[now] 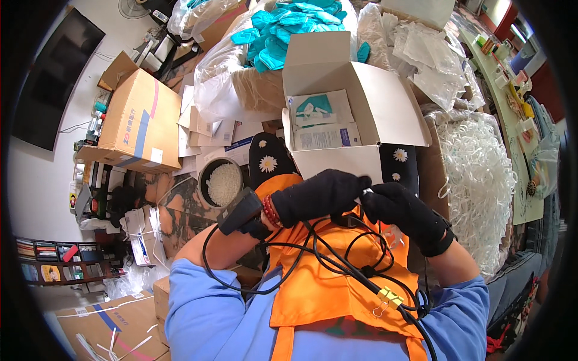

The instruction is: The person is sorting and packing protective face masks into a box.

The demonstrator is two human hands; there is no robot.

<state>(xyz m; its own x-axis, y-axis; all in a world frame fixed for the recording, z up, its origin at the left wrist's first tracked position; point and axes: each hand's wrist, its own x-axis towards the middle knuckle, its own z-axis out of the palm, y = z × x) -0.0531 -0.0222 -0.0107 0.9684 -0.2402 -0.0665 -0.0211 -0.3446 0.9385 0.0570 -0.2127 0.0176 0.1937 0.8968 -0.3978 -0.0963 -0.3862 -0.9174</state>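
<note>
Your left hand [316, 194] and right hand [404, 210], both in black gloves, meet at the near edge of the open white box [355, 102] on your lap, fingertips pinching a small white piece [367, 191] between them. The box sits at twelve o'clock from your hands. A bowl of white pellets [221, 182] stands at nine o'clock, white loops [475, 174] crowd three o'clock, and black cables [337, 265] cross your orange apron [325, 289] at six.

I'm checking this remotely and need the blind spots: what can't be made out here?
Head view only:
- What the left hand and right hand pinch: small, covered by the black-gloved fingers.
- Packets deep in the white box: hidden by its front wall.
- Small white item under the right hand: too small to identify.
- Black cable: its end is cut off by the lower edge.
</note>
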